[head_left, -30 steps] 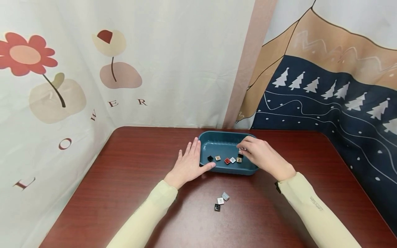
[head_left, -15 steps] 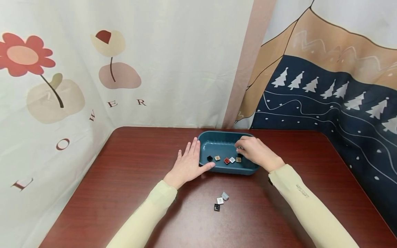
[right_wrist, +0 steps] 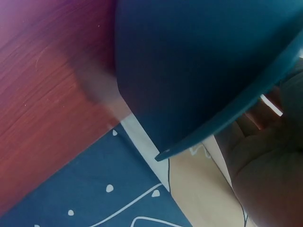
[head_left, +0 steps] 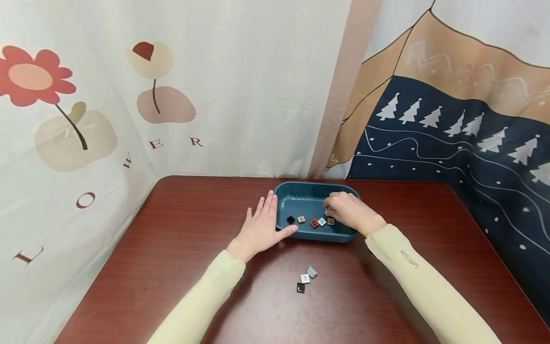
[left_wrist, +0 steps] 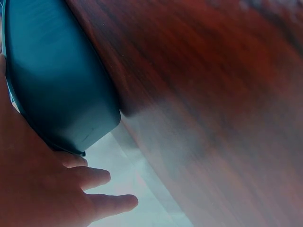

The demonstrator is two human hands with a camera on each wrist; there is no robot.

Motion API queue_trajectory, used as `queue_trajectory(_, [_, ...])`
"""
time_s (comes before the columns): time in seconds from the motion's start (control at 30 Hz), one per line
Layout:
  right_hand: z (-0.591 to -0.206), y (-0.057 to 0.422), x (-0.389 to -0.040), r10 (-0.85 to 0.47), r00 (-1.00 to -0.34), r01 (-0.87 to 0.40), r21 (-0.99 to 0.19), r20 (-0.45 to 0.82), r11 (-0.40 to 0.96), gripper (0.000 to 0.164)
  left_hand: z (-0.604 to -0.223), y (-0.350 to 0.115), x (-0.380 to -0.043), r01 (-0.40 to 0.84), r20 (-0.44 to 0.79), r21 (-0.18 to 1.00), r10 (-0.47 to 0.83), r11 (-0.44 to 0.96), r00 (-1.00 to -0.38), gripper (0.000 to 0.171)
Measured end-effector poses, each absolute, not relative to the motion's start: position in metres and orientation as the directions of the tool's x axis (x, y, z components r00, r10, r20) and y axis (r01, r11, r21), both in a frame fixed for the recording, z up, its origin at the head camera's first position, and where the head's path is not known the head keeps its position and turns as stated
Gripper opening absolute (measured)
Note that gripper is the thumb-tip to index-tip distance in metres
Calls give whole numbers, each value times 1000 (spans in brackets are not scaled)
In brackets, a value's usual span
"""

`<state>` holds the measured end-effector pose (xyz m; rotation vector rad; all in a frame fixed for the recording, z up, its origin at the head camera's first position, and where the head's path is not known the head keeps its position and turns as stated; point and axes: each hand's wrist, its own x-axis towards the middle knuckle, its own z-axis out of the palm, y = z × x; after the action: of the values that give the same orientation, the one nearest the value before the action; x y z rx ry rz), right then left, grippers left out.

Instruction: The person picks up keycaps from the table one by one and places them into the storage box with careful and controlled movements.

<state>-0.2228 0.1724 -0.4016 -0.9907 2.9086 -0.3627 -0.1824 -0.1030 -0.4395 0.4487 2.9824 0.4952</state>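
Note:
A teal rectangular tray (head_left: 296, 235) stands near the table's far edge. Small keycaps lie along its near side: a black one (head_left: 290, 220), a beige one (head_left: 301, 219), a red one (head_left: 314, 223), a white one (head_left: 322, 221) and a tan one (head_left: 331, 221). My left hand (head_left: 258, 229) rests against the tray's left end, fingers straight and thumb over the near rim. Reaching in over the right end, my right hand (head_left: 350, 210) has curled fingers pinching a small pale keycap, mostly hidden by them. In the right wrist view the tray wall (right_wrist: 189, 71) hides the fingertips.
On the reddish-brown table (head_left: 193, 205), nearer than the tray, lie a grey keycap (head_left: 312, 272), a white keycap (head_left: 305, 278) and a black keycap (head_left: 300, 288), close together. Printed curtains (head_left: 240, 95) hang behind the table and along its sides.
My right hand has shifted slightly left inside the tray, its forearm swinging left too. A dark keycap beside its fingertips is now out of sight. My left hand stays in place.

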Motion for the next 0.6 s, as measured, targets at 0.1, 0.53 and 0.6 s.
queue_trajectory(0.1, [-401, 171, -224, -606, -796, -592, -238, 17, 770, 22, -440, -103, -182, 271, -34, 331, 299, 904, -954, 115])
queue_trajectory(0.53, [-401, 173, -218, -574, -819, -556, -265, 11, 788, 27, -439, -102, -180, 270, -41, 322, 299, 907, -953, 116])
queue_trajectory(0.6, [-398, 175, -213, -560, -828, -545, -276, 31, 791, 29, -439, -102, -179, 269, -42, 324, 298, 907, -954, 116])
